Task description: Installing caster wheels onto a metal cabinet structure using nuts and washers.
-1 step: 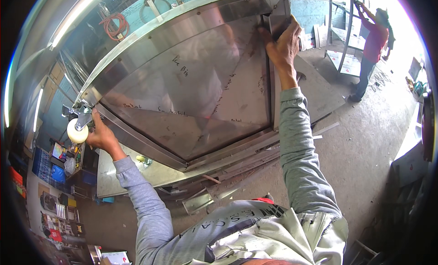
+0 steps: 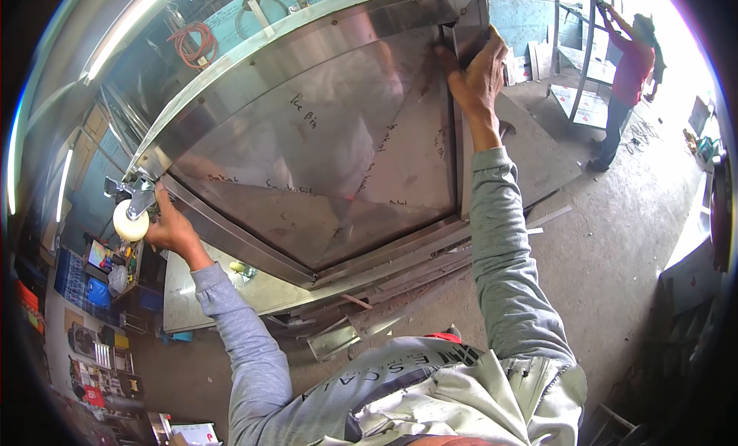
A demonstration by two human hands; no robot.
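**Handwritten steel box (image 2: 231, 112) fills the middle of a workshop**

At far left, a blue bag (image 2: 98, 292) sits among clutter. Nearer, a caster (image 2: 131, 220) with a cream wheel shows at the box's left corner. The left hand (image 2: 173, 231) is at that corner, thumb laid up against the metal; the other fingers are mostly hidden, so whether they grip cannot be told.

A red hose (image 2: 192, 45) hangs coiled on the wall, near faint writing. Below the box lies a pale sheet (image 2: 192, 304) bearing another caster (image 2: 243, 270).

The box stands directly before the person, its hollow facing them. Dark handwriting marks several inner panels, some of it slanted or sideways. Dark block letters cross the person's grey shirt (image 2: 407, 361).

The right hand (image 2: 480, 77) clasps the box's right side, thumb spread inward, fingers together over the outer edge.

Farther right, a co-worker (image 2: 634, 66) in red reaches up at a rack (image 2: 589, 54) whose panels carry red printed marks.
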